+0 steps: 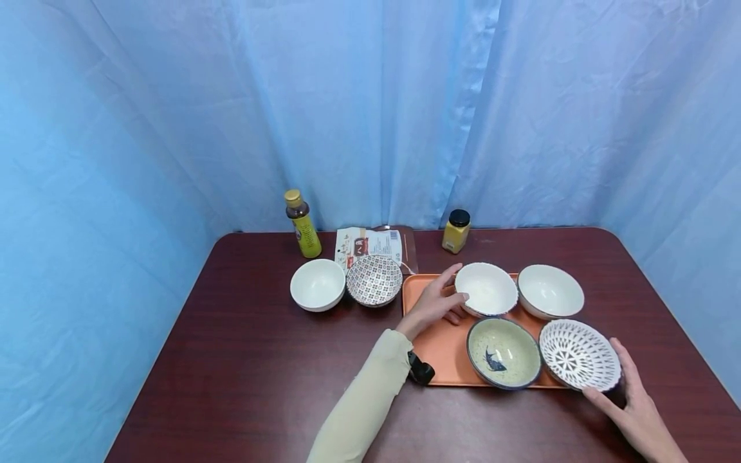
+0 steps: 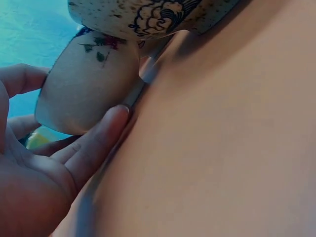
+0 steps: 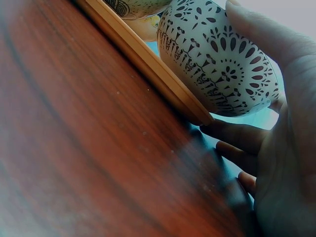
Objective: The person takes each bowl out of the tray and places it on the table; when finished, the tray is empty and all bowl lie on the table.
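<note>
My left hand (image 1: pixel 434 302) is at the left side of a white bowl (image 1: pixel 486 289), thumb at its near rim and fingers around the side. In the left wrist view this bowl (image 2: pixel 89 84) shows a flower design outside, and a fingertip lies by its base. My right hand (image 1: pixel 633 402) spans a patterned bowl (image 1: pixel 579 355), thumb at the near rim and a finger along the right side. Its lower fingers (image 3: pixel 234 136) are near the tray's corner in the right wrist view. A greenish fish bowl (image 1: pixel 503 354) sits between, on the orange tray (image 1: pixel 442 357).
Another white bowl (image 1: pixel 550 291) stands at the tray's back right. Left of the tray are a white bowl (image 1: pixel 317 285) and a patterned bowl (image 1: pixel 374 281). Behind stand a bottle (image 1: pixel 305 228), a packet (image 1: pixel 376 243) and a yellow jar (image 1: pixel 456 231). Blue curtains (image 1: pixel 359 116) surround the table.
</note>
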Motion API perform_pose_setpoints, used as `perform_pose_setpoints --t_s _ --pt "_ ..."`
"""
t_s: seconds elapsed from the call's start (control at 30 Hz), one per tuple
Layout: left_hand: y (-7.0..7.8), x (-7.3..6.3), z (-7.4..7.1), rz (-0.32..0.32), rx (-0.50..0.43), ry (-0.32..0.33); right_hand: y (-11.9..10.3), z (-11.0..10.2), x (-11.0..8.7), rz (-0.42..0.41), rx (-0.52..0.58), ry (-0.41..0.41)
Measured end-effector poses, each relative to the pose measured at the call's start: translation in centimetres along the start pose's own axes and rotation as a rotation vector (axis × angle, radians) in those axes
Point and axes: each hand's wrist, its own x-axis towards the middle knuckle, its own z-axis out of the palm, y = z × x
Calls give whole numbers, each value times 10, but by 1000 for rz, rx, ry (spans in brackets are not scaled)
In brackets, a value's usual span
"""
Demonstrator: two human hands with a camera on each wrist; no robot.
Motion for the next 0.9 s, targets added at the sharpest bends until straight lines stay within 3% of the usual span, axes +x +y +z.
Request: perform_pose_setpoints --t_s 0.37,0.7,0.9 --pt "-7 9 4 -20 -197 -47 -1 0 1 69 17 -41" --pt "-3 9 6 -2 -187 29 -4 -3 5 113 15 -67" --pt "0 3 4 -8 -239 64 -2 0 1 68 15 -43"
